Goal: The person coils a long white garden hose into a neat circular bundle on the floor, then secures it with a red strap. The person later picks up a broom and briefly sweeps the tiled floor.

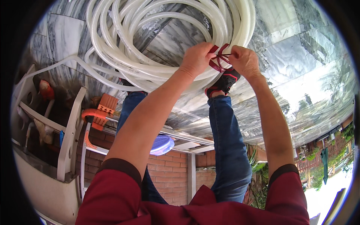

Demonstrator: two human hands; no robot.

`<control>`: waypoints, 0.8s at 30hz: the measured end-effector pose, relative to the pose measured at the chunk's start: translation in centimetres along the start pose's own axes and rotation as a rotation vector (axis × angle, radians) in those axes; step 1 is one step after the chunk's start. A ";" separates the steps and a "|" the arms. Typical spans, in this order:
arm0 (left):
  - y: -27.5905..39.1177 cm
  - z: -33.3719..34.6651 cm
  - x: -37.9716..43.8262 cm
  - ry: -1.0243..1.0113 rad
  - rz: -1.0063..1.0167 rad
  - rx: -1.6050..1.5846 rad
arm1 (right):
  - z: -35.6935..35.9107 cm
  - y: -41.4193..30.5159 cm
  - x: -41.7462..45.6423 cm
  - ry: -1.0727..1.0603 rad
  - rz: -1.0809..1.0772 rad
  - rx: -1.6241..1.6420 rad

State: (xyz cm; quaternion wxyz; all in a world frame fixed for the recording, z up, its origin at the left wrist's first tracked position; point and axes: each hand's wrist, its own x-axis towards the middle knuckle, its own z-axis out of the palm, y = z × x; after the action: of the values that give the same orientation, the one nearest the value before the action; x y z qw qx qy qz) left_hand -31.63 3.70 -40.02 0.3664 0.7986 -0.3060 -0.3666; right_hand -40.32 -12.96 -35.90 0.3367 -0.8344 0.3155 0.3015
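A large coil of translucent braided hose [152, 67] lies on the floor before me, its loops stacked loosely. At its near right side a dark red strap [216, 66], like a ribbon, is looped and crossed, with short ends sticking up. My left hand [197, 57] pinches one part of this strap between thumb and fingers. On the opposite side of the crossing, my right hand [245, 60] grips another part, drawn thin between the two hands. Whether the strap passes around the hose loops is hidden by my hands.
Grey-and-white marble tiles [292, 62] make up the floor. My black and red shoe [223, 81] touches the coil's near edge. One hose length runs left to a cream plastic tool carrier [71, 135]. Near my legs are a ladder-like metal frame [185, 136], an orange perforated block [105, 109] and a blue-purple basin [162, 144].
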 end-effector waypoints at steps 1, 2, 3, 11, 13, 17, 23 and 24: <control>-0.7 -0.6 -0.2 -0.018 0.059 0.128 | -0.1 2.0 -0.3 -0.033 0.006 -0.097; -1.8 -1.8 -0.9 -0.119 -0.142 -0.010 | 1.2 3.0 -1.6 -0.067 -0.007 -0.116; -2.5 -1.9 -1.4 -0.157 -0.188 0.015 | 2.5 3.7 -2.8 -0.094 -0.020 -0.143; -4.6 -1.0 -1.8 -0.165 -0.265 0.021 | 7.6 7.7 -6.7 0.071 0.780 1.219; -4.8 1.2 -1.6 -0.270 -0.348 -0.003 | 9.3 7.5 -6.7 0.103 0.776 1.410; -2.6 3.1 -1.1 -0.474 -0.552 0.043 | 12.3 3.6 -4.3 0.148 0.691 1.732; 3.2 -1.8 -3.4 -0.567 -0.574 0.093 | 10.8 -0.2 -8.9 0.249 0.632 1.907; 4.9 -4.2 -4.0 -0.561 -0.543 0.089 | 8.4 -2.4 -10.8 0.165 0.439 1.797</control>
State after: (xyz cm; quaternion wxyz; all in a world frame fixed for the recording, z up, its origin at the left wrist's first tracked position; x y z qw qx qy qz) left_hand -31.44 5.57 -32.68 0.1233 0.7343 -0.1876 -0.6406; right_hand -47.72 -1.77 -32.22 0.7687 -0.2004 0.6045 -0.0595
